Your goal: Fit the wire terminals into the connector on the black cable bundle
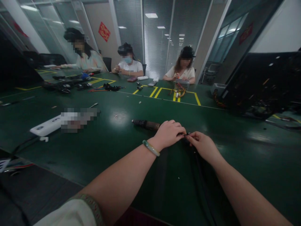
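A dark electric screwdriver (150, 125) lies across the green table, its metal tip pointing left. My left hand (170, 133), with a bracelet (151, 148) at the wrist, is closed over the rear of the screwdriver. Its thumb and fingertips come together at the tool's back end. There my right hand (202, 142) pinches a small dark part, seemingly the cable connector, mostly hidden by the fingers. From beneath the right hand a black cable (199, 175) runs down toward the table's near edge. My two hands' fingertips almost touch.
A white power strip (50, 124) lies at left, beside a blurred-out patch. Bundles of dark cables (68, 84) and a coloured wire harness (180, 90) lie farther back near yellow tape markings (154, 92). Three people sit across the table. A large black panel (265, 84) stands at right.
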`<state>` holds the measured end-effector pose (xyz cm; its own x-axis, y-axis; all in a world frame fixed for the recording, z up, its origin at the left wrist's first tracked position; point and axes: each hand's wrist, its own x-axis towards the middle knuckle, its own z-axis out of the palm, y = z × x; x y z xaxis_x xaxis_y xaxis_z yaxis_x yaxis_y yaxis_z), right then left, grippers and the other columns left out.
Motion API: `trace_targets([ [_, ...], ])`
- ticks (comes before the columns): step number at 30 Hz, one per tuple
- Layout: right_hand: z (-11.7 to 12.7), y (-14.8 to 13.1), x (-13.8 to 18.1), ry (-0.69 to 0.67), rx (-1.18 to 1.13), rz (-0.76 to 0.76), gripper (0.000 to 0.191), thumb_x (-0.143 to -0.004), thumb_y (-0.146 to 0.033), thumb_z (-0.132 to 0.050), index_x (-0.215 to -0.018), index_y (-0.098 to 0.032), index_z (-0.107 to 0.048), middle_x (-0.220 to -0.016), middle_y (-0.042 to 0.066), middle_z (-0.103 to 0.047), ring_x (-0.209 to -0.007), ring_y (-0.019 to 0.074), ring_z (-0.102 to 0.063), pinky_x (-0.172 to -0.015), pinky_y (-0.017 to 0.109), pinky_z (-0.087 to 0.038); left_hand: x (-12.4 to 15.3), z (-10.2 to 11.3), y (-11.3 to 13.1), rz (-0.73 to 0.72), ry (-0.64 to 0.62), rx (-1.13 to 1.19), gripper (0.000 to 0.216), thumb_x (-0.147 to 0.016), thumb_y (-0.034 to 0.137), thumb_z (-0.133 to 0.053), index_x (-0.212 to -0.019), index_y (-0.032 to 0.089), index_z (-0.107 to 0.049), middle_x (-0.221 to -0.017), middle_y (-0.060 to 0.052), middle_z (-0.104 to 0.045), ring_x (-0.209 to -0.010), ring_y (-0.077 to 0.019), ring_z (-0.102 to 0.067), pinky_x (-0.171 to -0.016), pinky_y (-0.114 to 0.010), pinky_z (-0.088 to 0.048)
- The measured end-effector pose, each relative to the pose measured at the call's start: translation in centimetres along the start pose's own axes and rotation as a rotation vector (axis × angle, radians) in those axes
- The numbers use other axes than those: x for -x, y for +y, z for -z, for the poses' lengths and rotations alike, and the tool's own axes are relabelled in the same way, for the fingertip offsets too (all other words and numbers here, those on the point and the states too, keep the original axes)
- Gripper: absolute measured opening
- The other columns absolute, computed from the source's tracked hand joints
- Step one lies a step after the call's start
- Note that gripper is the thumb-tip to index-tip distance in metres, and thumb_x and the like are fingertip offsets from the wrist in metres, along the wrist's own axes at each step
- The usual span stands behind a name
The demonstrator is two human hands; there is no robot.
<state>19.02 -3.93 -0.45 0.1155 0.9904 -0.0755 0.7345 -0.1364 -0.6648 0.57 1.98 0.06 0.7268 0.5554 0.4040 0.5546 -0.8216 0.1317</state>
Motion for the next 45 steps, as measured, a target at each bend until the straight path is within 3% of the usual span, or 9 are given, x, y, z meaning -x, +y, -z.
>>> trace_targets([
  [29,0.0,0.45,-0.12,-0.091,0.065,0.08,0.026,-0.091,-0.046,-0.049,-0.094,-0.024,-0.063,-0.076,0.0,-0.068,-0.061,0.0173,-0.062,-0.052,0.026,-0.042,-0.01,-0.05,0.05,0.024,0.009,0.0,0.012,-0.092,0.032,-0.056,-0.097,0.026,-0.065,-0.102,0.001,-0.064,-0.095,-0.0205,-0.051,-0.079,-0.035,-0.038],
  [45,-0.25,0.86,-0.31,-0.049,-0.002,0.146,0.025,-0.091,-0.042,-0.048,-0.084,-0.022,-0.062,-0.069,-0.002,-0.065,-0.06,0.0152,-0.059,-0.053,0.024,-0.039,-0.1,0.02,0.18,0.019,0.053,0.041,0.009,-0.09,0.031,-0.06,-0.095,0.026,-0.065,-0.097,0.001,-0.064,-0.093,-0.0205,-0.052,-0.081,-0.034,-0.038],
])
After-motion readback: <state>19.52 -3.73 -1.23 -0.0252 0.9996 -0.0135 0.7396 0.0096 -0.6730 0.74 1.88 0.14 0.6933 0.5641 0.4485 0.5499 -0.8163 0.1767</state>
